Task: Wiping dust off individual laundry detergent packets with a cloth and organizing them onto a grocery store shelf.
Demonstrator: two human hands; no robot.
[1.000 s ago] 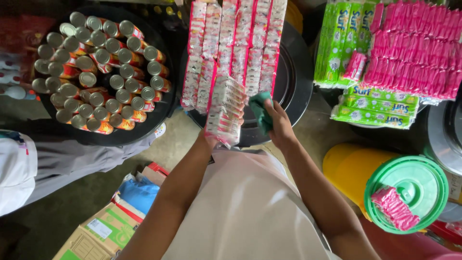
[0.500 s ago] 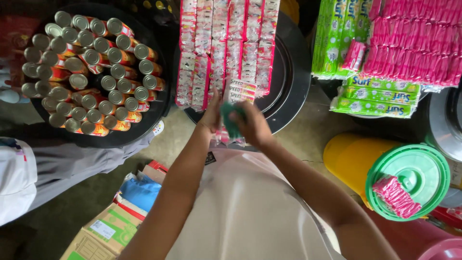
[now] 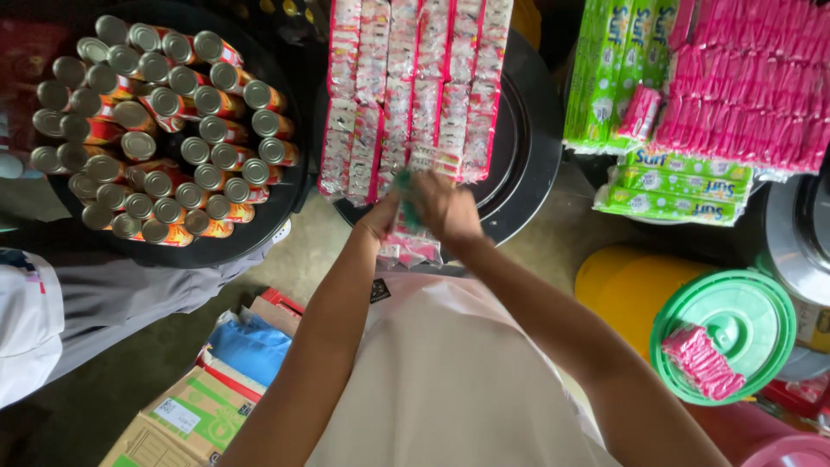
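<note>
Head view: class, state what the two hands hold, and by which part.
Both hands grip a strip of small sachets near its upper end; motion blur hides the exact hold.

Pink-edged sachet strips [image 3: 415, 95]; green lid [image 3: 735, 333]

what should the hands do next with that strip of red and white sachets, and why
Probably lift the strip of red and white sachets up onto the round black tray, beside the rows of sachet strips already laid there. Both the left hand and the right hand meet at the tray's near edge around a small green item, blurred, and the strip hangs below them off the tray.
</note>
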